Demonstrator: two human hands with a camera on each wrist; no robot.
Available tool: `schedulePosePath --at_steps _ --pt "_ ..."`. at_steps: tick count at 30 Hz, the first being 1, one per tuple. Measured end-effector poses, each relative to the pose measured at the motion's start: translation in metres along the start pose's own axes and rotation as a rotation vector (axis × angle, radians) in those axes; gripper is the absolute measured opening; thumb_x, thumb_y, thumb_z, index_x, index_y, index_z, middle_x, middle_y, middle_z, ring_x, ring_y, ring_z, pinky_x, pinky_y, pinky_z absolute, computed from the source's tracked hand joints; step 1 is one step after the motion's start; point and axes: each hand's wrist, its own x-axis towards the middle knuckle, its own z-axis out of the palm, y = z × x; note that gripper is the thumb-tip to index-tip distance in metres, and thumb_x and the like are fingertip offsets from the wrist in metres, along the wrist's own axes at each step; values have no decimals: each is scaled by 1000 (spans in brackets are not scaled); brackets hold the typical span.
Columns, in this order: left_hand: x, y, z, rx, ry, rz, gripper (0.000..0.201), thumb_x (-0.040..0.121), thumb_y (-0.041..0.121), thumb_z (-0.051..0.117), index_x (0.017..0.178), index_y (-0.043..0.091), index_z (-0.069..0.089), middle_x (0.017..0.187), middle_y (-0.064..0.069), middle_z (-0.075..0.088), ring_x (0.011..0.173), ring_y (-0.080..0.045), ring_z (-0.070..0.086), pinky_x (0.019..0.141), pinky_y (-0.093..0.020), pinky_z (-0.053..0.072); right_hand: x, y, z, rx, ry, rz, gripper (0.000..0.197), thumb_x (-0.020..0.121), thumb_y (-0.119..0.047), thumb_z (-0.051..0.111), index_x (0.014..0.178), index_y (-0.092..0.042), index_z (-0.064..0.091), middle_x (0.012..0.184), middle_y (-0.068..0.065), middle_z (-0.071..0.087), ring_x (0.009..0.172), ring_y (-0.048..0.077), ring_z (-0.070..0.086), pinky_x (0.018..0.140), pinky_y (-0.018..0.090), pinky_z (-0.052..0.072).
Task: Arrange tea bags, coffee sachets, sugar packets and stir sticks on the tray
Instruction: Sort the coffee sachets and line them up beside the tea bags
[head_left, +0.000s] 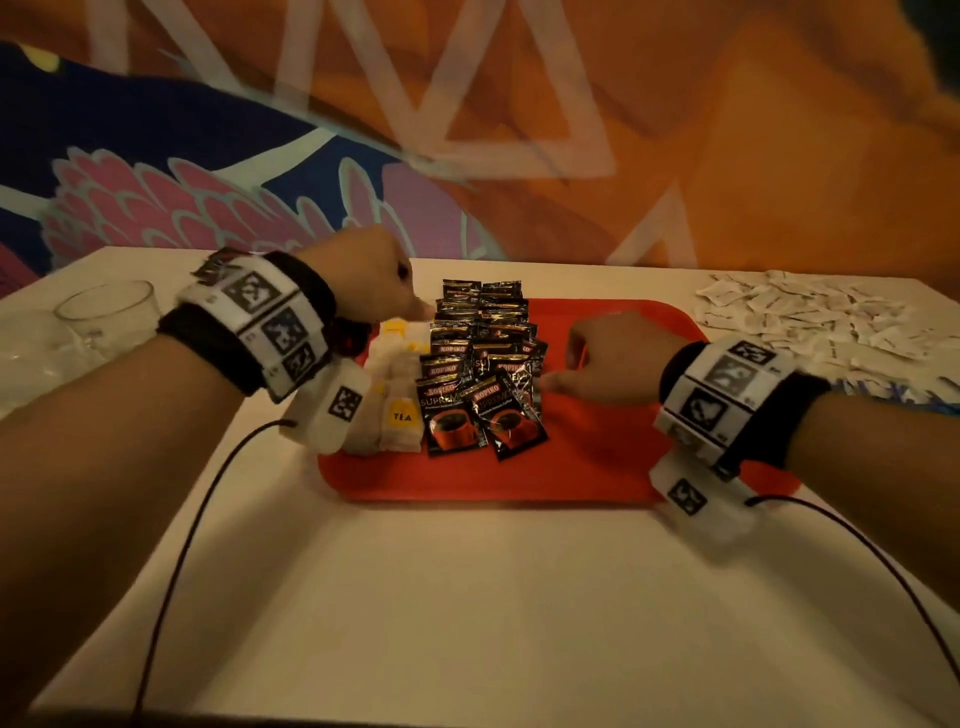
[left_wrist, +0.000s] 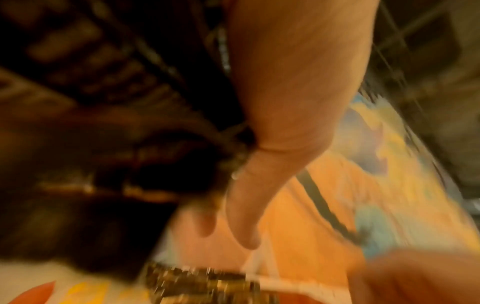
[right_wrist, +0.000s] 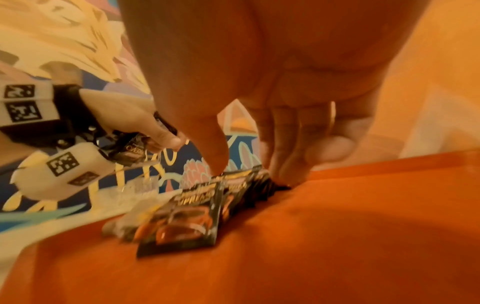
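Observation:
A red tray (head_left: 597, 457) lies on the white table (head_left: 467, 597). Two overlapping rows of black coffee sachets (head_left: 480, 374) run down its left half, with tea bags (head_left: 400, 405) beside them along the tray's left edge. My left hand (head_left: 400, 296) hovers over the far end of these rows and, in the right wrist view, grips several coffee sachets (right_wrist: 128, 151). My right hand (head_left: 561, 376) rests on the tray right of the rows. Its thumb tip touches the top of a sachet and its straight fingers (right_wrist: 285, 164) press against the row's right side.
A heap of white sugar packets (head_left: 810, 317) covers the table's far right. A clear glass (head_left: 106, 312) stands at the far left. The tray's right half (right_wrist: 337, 236) is bare. Dark cables trail from both wrists over the near table. The left wrist view is blurred.

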Motion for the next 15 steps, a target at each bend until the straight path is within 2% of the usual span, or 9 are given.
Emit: schedulePosePath --at_steps 3,6,9,11,13,15 --pt "-3 4 21 214 -91 33 36 83 52 73 79 17 64 83 -1 64 79 -17 57 70 -32 46 -6 -12 9 43 33 -123 38 79 -51 74 90 -27 47 86 -11 53 80 9 53 61 24 41" --pt "-4 8 36 279 -144 21 42 79 57 75 81 17 61 79 1 61 74 -15 55 66 -29 46 -7 -31 20 7 20 -209 54 76 -54 76 113 -28 46 101 -6 52 93 18 56 73 32 48" --pt "-5 14 45 286 -194 16 45 78 57 75 70 21 50 72 2 54 65 -10 49 63 -27 41 0 -40 28 -58 -11 -182 75 77 -53 75 135 -24 36 118 3 54 100 23 58 78 36 53" --pt "-7 17 50 280 -216 28 45 77 56 77 68 24 47 71 4 53 64 -8 48 61 -26 39 5 -41 29 -33 3 -142 79 78 -48 77 138 -20 34 120 6 55 99 24 59 78 36 55" --pt "-9 18 55 276 -218 31 42 77 55 78 70 22 52 72 3 55 65 -9 50 57 -27 40 6 -40 28 1 16 -103 78 79 -45 77 138 -18 34 118 7 56 97 24 59 75 35 53" --pt "-9 18 60 261 -215 40 40 77 52 78 84 17 62 80 1 62 74 -12 57 63 -27 48 7 -38 28 12 22 -70 79 80 -46 76 139 -17 32 119 9 55 97 25 59 73 33 51"
